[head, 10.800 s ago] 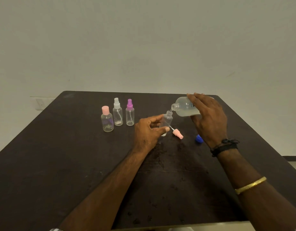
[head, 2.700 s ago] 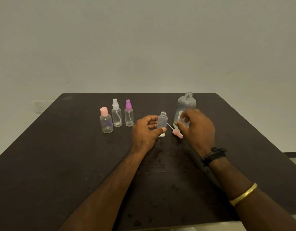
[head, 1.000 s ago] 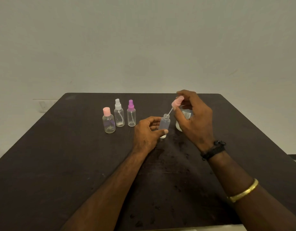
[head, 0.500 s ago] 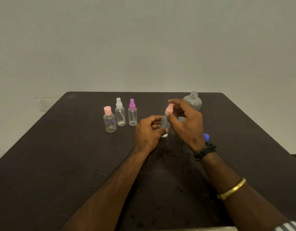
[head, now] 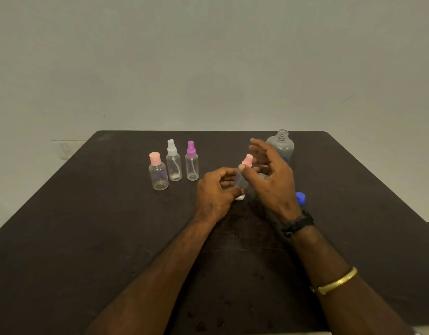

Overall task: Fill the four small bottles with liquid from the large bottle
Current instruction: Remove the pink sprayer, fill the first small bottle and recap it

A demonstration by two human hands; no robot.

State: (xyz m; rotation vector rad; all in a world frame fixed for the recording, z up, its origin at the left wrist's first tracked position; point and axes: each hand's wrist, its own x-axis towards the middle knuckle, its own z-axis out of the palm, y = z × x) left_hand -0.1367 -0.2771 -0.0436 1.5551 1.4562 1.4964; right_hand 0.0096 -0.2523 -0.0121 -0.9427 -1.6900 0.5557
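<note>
Near the counter's point(head: 107, 226) middle, our left grip point(head: 214, 189) clasped the small bottle point(head: 240, 181) upright, its pink spray cap point(head: 247, 158) seated on top, just left of our right grip point(head: 274, 182), whose fingers were splayed, thumb touching the cap. Half a second earlier those fingers had pinched it.

No legible text, blue marking point(head: 285, 160) on large bottle point(head: 281, 147) unreadable
</note>
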